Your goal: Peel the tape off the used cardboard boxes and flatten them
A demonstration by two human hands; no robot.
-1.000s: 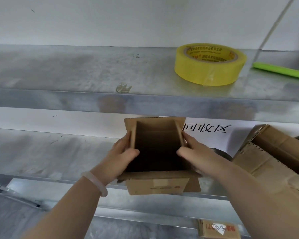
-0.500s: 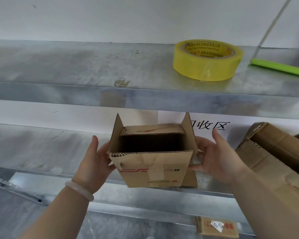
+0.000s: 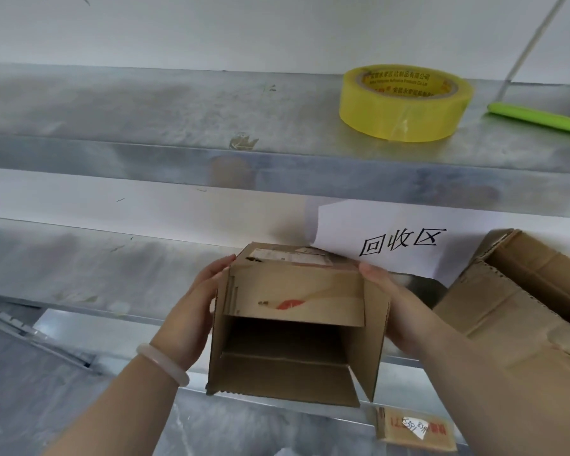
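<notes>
A galvanised lower shelf (image 3: 79,264) carries a large cardboard box (image 3: 524,307) at right. Just in front of its edge, a small cardboard box (image 3: 293,324) is held off the shelf, its open end facing the camera and its flaps loose. The left hand (image 3: 191,311) and the right hand (image 3: 399,307) press straight fingers flat against its opposite sides. A yellow tape roll (image 3: 402,116) sits on the upper shelf (image 3: 145,110).

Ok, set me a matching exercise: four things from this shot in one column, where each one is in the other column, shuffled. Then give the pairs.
1. yellow tape roll
2. small cardboard box
3. paper sign
4. bracelet

A. on the wrist of the left hand
B. held between the left hand and the right hand
C. flat on the upper shelf
D. against the wall, above the lower shelf

Pairs: 1-C, 2-B, 3-D, 4-A
</notes>
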